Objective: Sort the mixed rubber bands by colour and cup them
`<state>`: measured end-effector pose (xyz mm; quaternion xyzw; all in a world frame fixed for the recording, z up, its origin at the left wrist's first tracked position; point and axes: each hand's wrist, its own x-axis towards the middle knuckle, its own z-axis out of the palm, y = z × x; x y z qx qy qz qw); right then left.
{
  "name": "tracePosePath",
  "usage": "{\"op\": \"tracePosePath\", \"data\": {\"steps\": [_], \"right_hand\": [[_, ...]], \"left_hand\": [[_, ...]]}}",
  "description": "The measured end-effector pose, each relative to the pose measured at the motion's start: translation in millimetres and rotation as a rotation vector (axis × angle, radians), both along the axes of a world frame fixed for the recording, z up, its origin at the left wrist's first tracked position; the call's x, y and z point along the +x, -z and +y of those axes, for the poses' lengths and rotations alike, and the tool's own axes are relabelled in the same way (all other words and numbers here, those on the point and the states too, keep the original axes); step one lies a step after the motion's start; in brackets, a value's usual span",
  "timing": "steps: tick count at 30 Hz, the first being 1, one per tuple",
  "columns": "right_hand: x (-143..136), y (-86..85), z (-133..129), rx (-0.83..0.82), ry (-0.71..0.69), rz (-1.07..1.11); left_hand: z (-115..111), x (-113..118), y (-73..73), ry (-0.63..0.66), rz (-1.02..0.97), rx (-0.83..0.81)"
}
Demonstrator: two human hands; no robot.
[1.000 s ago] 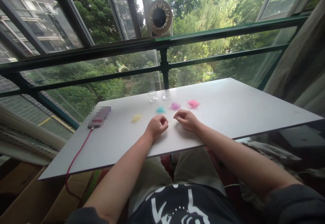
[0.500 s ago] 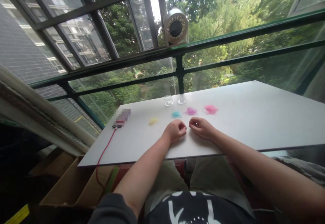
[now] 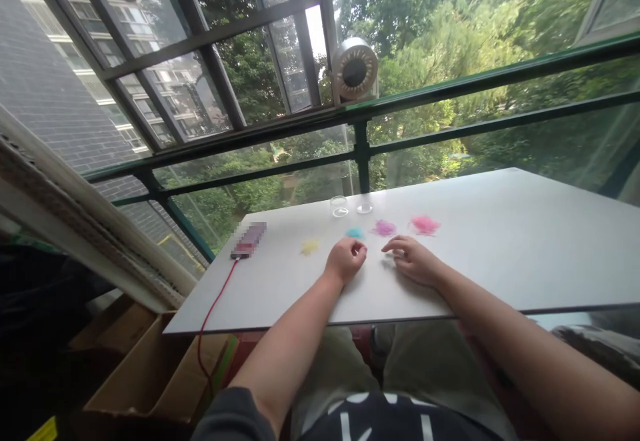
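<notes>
My left hand (image 3: 345, 261) rests at the middle of the white table (image 3: 500, 247), its thumb and fingertips pinched together; anything between them is too small to make out. To its right, my right hand (image 3: 415, 261) is just above or on the tabletop, fingers stretched forward and apart, holding nothing I can see. Beyond the hands lie small loose heaps of fine pieces: a teal heap (image 3: 355, 233) partly behind my left hand, a purple heap (image 3: 384, 227) and a pink heap (image 3: 425, 225) past my right hand. Further left is a yellow heap (image 3: 309, 247).
Two small clear containers, a left one (image 3: 339, 207) and a right one (image 3: 365, 206), stand near the far edge. A blurred-out phone-like device (image 3: 249, 239) with a red cable (image 3: 213, 311) lies left. Below is a cardboard box (image 3: 135, 374); a green railing (image 3: 480, 124) runs behind.
My right hand has opened its curled fingers and moved a little right, away from my left hand. The left hand keeps its pinch. The whole view has shifted slightly.
</notes>
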<state>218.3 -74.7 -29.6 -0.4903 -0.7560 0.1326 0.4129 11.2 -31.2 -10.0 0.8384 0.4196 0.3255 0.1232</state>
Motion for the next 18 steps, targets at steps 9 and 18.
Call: {"op": "tracePosePath", "data": {"steps": [9, 18], "right_hand": [[-4, -6.8, -5, 0.046, -0.019, -0.261], [-7, -7.9, -6, 0.058, 0.003, -0.275]], "left_hand": [[50, -15, -20.4, -0.130, 0.241, -0.007], [59, -5, -23.5, -0.178, 0.315, -0.028]]}}
